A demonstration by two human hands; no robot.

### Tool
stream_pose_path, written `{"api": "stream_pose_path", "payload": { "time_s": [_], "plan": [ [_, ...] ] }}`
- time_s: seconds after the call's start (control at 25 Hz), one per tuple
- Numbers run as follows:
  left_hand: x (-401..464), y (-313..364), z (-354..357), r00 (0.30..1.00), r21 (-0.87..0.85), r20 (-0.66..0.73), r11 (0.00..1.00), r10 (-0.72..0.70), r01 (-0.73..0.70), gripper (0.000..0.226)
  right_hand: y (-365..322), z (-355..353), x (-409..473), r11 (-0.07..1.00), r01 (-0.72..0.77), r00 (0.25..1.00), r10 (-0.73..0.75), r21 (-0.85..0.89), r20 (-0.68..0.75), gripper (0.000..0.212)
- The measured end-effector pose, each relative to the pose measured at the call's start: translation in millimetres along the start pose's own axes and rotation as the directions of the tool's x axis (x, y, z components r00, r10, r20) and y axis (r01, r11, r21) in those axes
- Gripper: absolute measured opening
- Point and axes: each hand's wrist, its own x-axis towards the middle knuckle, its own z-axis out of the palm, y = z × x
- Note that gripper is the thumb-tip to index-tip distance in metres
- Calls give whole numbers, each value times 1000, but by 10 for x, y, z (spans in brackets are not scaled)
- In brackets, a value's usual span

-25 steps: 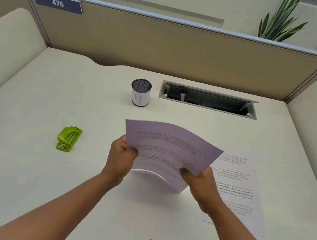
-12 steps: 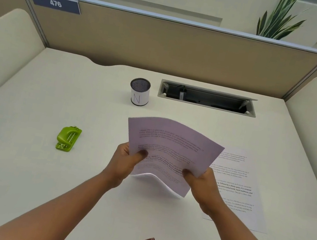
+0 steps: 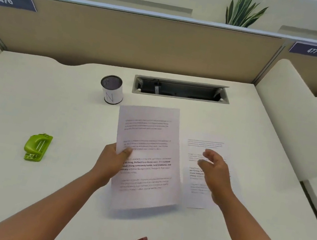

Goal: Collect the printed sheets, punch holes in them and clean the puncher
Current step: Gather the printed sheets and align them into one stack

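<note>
Just right of the held sheets [image 3: 147,156] lay the last printed sheet [image 3: 206,145], flat on the desk [image 3: 30,97], its long axis running away from the person and roughly parallel to theirs. The right hand [image 3: 214,172] hovered directly over that sheet's middle, plainly the nearer hand to it, fingers spread and loosely bent, grasping nothing; whether any fingertip touched the paper could not be told. The left hand [image 3: 112,160] pinched the held sheets at their left edge, thumb on top, keeping them slightly raised off the desk. Well to the left of the held sheets sat the green puncher [image 3: 37,147], untouched, and beyond their far left corner stood a small white cup [image 3: 112,90]. Collecting looked nearly done: the likely next move was lowering the right hand onto the loose sheet and sliding it leftward to join the rest.
</note>
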Motion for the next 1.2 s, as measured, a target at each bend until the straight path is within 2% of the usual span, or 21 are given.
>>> {"api": "stream_pose_path", "payload": {
  "time_s": [0.12,0.24,0.36,0.52,0.64,0.76,1.0,1.12,1.2],
  "plan": [
    [60,-80,57,998,28,-17,998,-56,57,15,244,-338,157,933,-179,971,118,-312,-206,69],
    [89,-126,83,997,78,-19,994,-76,77,13,392,-554,229,762,-340,928,178,-551,-326,65],
    [108,-158,98,995,110,-19,989,-99,101,10,441,-653,258,686,-413,907,250,-599,-339,73],
    [108,-175,98,992,116,-26,985,-126,129,9,475,-677,285,623,-424,905,272,-657,-326,74],
    [90,-199,80,990,111,-42,984,-137,141,9,496,-698,307,650,-417,909,293,-635,-296,69],
    [71,-209,46,988,104,-56,983,-145,150,10,538,-701,316,771,-386,923,313,-507,-225,62],
    [64,-179,-93,991,123,-81,985,-110,119,10,495,-549,373,932,-223,971,188,-284,-146,6],
    [74,-153,-213,989,103,-118,990,-88,100,11,315,-501,405,960,-122,989,96,-252,-114,18],
    [100,-124,-326,984,74,-157,993,-78,91,11,165,-493,416,983,-84,992,66,-164,-107,21]
  ]
}}
